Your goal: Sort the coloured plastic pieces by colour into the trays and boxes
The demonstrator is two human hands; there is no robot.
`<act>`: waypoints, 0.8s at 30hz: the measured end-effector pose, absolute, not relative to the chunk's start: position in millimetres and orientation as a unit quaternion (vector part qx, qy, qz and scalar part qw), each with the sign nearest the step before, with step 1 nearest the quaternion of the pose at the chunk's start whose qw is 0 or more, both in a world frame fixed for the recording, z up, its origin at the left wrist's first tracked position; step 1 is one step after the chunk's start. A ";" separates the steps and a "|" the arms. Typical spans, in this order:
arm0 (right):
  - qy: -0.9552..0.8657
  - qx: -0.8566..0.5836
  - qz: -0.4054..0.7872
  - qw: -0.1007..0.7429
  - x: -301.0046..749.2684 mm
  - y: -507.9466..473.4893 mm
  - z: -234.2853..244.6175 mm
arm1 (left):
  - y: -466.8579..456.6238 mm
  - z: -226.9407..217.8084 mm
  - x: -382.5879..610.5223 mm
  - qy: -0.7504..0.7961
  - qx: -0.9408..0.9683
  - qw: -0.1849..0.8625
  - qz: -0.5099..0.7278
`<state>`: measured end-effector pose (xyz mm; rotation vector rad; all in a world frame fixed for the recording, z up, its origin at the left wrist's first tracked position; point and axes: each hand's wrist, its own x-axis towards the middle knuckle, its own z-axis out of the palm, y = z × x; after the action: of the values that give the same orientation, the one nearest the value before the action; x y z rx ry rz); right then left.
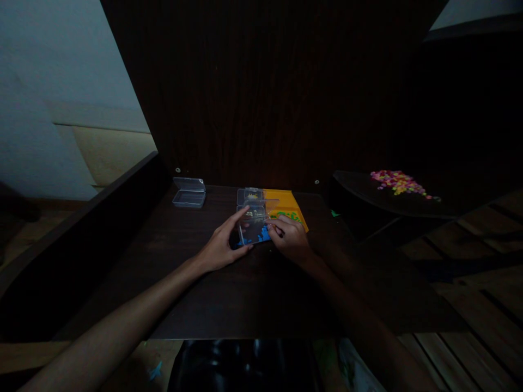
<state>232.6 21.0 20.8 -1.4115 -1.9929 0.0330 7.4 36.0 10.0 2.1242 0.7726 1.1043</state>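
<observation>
box (252,232) lies between left hand (219,247), spread and clasping its left side, and right hand (292,239), bunched, pinch unclear.

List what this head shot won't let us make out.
All in the head view:
Whether the right hand pinches anything: hidden by the hand itself, and dim.
Blue pieces at the box: count unclear; too small, partly covered by the right hand.
Pile at right: single shapes too small and blurred.
Black thing below: cut off by the bottom edge.
</observation>
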 end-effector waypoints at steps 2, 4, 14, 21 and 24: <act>-0.760 -0.537 0.009 0.366 231.3 19.1 24.3 | 37.3 11.0 7.0 0.302 0.799 0.300 0.424; -0.762 -0.524 0.005 0.380 230.1 16.5 27.4 | 39.1 12.0 6.3 0.313 0.792 0.294 0.434; -0.850 -0.491 0.063 0.180 213.9 4.9 9.0 | 45.9 13.5 3.0 0.350 0.767 0.266 0.467; -0.832 -0.532 0.069 0.141 207.2 7.4 3.8 | 47.4 12.5 3.0 0.343 0.768 0.263 0.472; -0.827 -0.539 0.075 0.142 208.7 9.6 6.3 | 46.2 13.3 3.8 0.344 0.766 0.274 0.468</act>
<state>208.7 9.6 6.3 -1.5553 -2.3860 0.2157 3.8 46.2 13.3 2.0605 0.9247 1.2593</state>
